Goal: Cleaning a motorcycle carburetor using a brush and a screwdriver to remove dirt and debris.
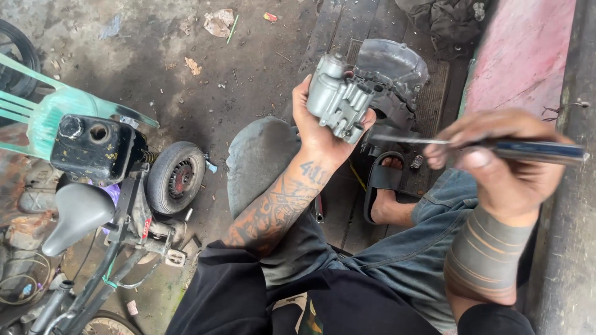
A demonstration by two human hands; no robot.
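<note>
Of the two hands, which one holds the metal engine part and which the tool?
The left hand grips the grey cast-metal part, raised in front of the knees. The right hand holds a screwdriver, its blade pointing at the part.

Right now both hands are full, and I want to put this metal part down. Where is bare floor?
Bare floor lies between the small wheel and the raised knee. Left, around the black tank and grey saddle, it is crowded.

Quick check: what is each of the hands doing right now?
Left hand: closed around a grey metal engine part, held up.
Right hand: closed on a dark-handled screwdriver, tip pointing toward the part.
</note>
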